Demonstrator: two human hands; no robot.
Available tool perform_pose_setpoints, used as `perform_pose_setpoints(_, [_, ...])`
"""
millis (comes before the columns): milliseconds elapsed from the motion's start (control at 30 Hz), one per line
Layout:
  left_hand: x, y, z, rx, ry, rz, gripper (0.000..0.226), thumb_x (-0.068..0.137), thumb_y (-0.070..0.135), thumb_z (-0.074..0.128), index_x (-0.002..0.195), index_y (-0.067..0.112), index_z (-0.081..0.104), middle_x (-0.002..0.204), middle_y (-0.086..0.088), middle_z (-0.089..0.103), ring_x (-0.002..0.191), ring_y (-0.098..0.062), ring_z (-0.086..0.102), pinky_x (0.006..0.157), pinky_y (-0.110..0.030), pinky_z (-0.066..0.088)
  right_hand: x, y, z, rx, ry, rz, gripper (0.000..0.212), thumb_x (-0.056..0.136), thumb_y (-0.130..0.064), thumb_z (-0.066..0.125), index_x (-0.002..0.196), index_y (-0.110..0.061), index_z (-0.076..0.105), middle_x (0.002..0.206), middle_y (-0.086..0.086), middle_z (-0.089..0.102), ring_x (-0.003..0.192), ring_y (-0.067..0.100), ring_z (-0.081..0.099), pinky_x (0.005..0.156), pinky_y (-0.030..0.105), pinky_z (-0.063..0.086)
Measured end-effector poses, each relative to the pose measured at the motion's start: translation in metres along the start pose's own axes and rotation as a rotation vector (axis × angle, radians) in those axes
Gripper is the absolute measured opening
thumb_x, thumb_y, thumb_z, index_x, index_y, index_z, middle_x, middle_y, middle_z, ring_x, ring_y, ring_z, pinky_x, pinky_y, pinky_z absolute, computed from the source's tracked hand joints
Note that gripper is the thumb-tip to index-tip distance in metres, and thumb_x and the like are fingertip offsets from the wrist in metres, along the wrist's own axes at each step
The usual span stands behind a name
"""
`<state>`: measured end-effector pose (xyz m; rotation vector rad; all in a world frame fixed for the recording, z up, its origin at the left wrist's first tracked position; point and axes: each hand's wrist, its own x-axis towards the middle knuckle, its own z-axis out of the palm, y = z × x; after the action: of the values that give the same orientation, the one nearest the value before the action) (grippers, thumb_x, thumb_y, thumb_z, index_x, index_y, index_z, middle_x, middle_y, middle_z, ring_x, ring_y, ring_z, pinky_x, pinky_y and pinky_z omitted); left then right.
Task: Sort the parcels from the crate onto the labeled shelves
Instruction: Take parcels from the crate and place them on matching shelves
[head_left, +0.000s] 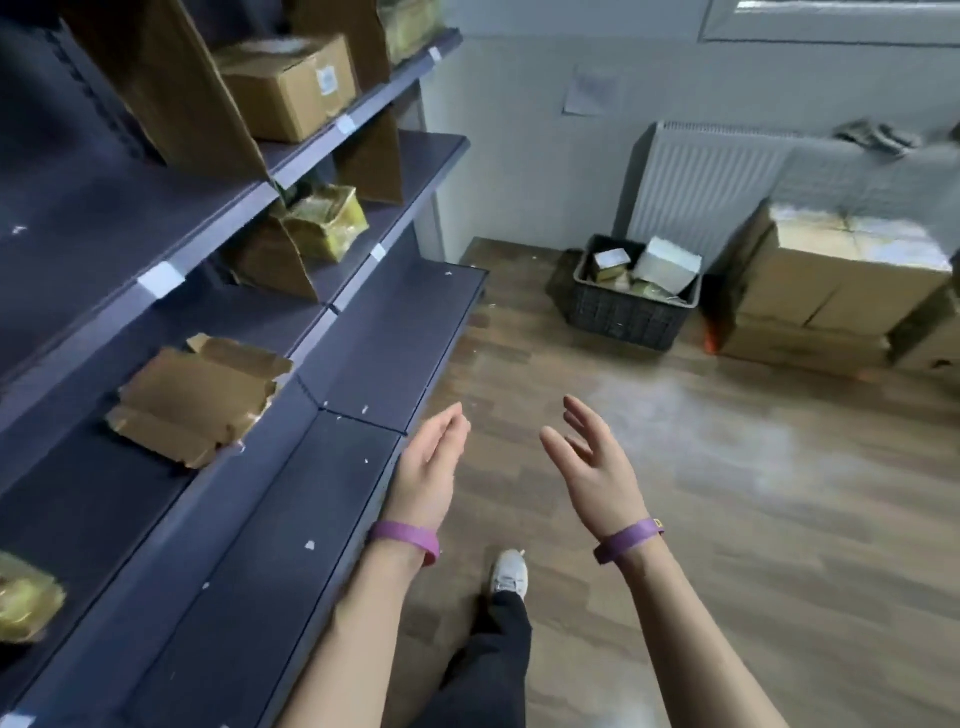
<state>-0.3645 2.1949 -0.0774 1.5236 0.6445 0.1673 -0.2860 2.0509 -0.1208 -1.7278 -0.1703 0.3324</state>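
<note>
Both hands are empty right now. The left hand (428, 462) and right hand (592, 462) hang out in front, palms roughly facing each other, fingers relaxed and loosely spread, gripping nothing.

The black mesh crate (618, 317) sits on the floor at about 1 o'clock from the hands, well apart from them, up against the radiator wall. A white box (667, 265) leans at its right side, a smaller taped box (610, 258) sits at its left, and something yellowish lies underneath that I can't make out.

The shelves (363, 332) run along from 9 to 11 o'clock and already hold a few parcels, with white label tags (161, 279) on the edges.

My guess is the white box is light, stiff cardboard, so pinch it across the two narrow sides and lift it straight up out of the crate. The taped one looks glossy and could be slippery, so I'd get a palm under it.
</note>
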Motion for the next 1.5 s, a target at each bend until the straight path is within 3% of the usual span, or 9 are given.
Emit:
perform_pose_setpoints(167, [0.116, 0.019, 0.063, -0.093, -0.164, -0.140, 0.039, 0.096, 0.053, 0.035, 0.121, 0.034, 0.059, 0.115, 0.009, 0.069, 0.108, -0.011, 0.063, 0.103, -0.040, 0.042, 0.097, 0.001, -0.060, 0.023, 0.139, 0.080, 0.052, 0.094, -0.029, 0.060, 0.142, -0.022, 0.043, 0.143, 0.001, 0.049, 0.122, 0.005, 0.049, 0.108, 0.039, 0.042])
perform_pose_setpoints(333, [0.227, 0.074, 0.138, -0.127, -0.296, -0.144, 0.033, 0.097, 0.043, 0.044, 0.121, 0.028, 0.061, 0.113, 0.004, 0.070, 0.106, -0.015, 0.065, 0.103, -0.043, 0.044, 0.193, -0.026, -0.131, 0.051, 0.303, 0.121, 0.049, 0.096, -0.027, 0.057, 0.143, -0.022, 0.042, 0.142, 0.001, 0.049, 0.129, 0.010, 0.048, 0.106, 0.038, 0.043])
perform_pose_setpoints(433, [0.275, 0.108, 0.186, -0.082, -0.375, -0.090, 0.031, 0.097, 0.042, 0.046, 0.120, 0.029, 0.062, 0.112, 0.005, 0.071, 0.106, -0.014, 0.065, 0.100, -0.039, 0.046, 0.243, -0.037, -0.168, 0.138, 0.401, 0.147, 0.040, 0.097, -0.029, 0.055, 0.136, -0.028, 0.046, 0.127, -0.007, 0.057, 0.125, 0.015, 0.053, 0.096, 0.035, 0.048])
perform_pose_setpoints(633, [0.354, 0.127, 0.267, 0.054, -0.493, -0.104, 0.027, 0.097, 0.039, 0.047, 0.119, 0.031, 0.062, 0.111, 0.008, 0.071, 0.105, -0.013, 0.066, 0.103, -0.040, 0.045, 0.331, -0.023, -0.214, 0.264, 0.453, 0.230, 0.037, 0.098, -0.029, 0.053, 0.135, -0.028, 0.048, 0.123, -0.008, 0.056, 0.120, 0.015, 0.056, 0.094, 0.035, 0.048])
perform_pose_setpoints(900, [0.465, 0.137, 0.378, 0.052, -0.321, -0.186, 0.025, 0.099, 0.031, 0.046, 0.119, 0.026, 0.062, 0.113, 0.001, 0.070, 0.106, -0.019, 0.066, 0.100, -0.042, 0.046, 0.497, 0.005, -0.317, 0.221, 0.338, 0.289, 0.032, 0.096, -0.027, 0.057, 0.128, -0.024, 0.053, 0.126, 0.003, 0.060, 0.110, 0.014, 0.059, 0.078, 0.026, 0.049])
perform_pose_setpoints(1100, [0.538, 0.179, 0.452, -0.005, -0.183, -0.184, 0.028, 0.100, 0.032, 0.044, 0.124, 0.027, 0.057, 0.114, 0.002, 0.070, 0.105, -0.016, 0.066, 0.101, -0.042, 0.046, 0.627, -0.011, -0.380, 0.107, 0.174, 0.275, 0.035, 0.095, -0.027, 0.059, 0.129, -0.018, 0.058, 0.121, 0.004, 0.064, 0.117, 0.018, 0.059, 0.103, 0.040, 0.047])
perform_pose_setpoints(1300, [0.602, 0.188, 0.492, -0.105, -0.085, -0.284, 0.034, 0.099, 0.036, 0.044, 0.131, 0.027, 0.052, 0.111, 0.001, 0.071, 0.103, -0.019, 0.067, 0.102, -0.043, 0.045, 0.716, -0.001, -0.393, 0.159, 0.048, 0.379, 0.036, 0.097, -0.028, 0.056, 0.132, -0.020, 0.056, 0.123, 0.001, 0.064, 0.103, 0.014, 0.064, 0.079, 0.026, 0.049])
perform_pose_setpoints(1433, [0.665, 0.195, 0.507, -0.209, -0.074, -0.317, 0.045, 0.096, 0.057, 0.031, 0.135, 0.038, 0.045, 0.113, 0.001, 0.071, 0.105, -0.020, 0.067, 0.099, -0.043, 0.045, 0.778, 0.005, -0.390, 0.219, 0.058, 0.471, 0.039, 0.098, -0.028, 0.054, 0.136, -0.021, 0.053, 0.113, 0.002, 0.063, 0.099, 0.017, 0.060, 0.075, 0.029, 0.047])
perform_pose_setpoints(1500, [0.706, 0.195, 0.512, -0.249, -0.080, -0.345, 0.051, 0.095, 0.060, 0.026, 0.137, 0.037, 0.043, 0.115, 0.001, 0.071, 0.107, -0.021, 0.066, 0.099, -0.043, 0.045, 0.813, 0.006, -0.387, 0.217, 0.072, 0.483, 0.040, 0.097, -0.029, 0.054, 0.137, -0.020, 0.052, 0.120, 0.010, 0.062, 0.098, 0.017, 0.057, 0.073, 0.028, 0.046])
